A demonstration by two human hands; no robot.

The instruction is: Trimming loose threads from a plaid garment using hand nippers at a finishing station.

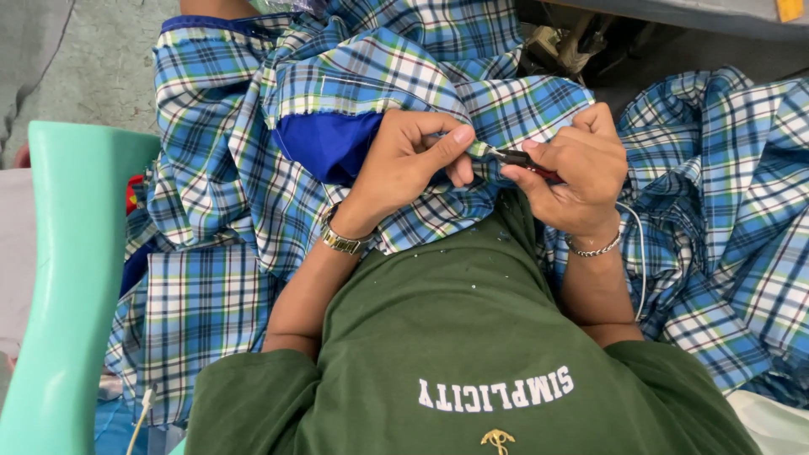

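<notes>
Head view: left hand [410,164] pinches plaid fabric [219,168], right hand [573,173] grips snips [516,158]

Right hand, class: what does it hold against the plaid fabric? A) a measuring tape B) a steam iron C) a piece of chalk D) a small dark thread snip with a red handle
D: the right hand grips a small dark thread snip with a red handle, its tip at the edge of the blue plaid fabric that the left hand pinches.
</notes>
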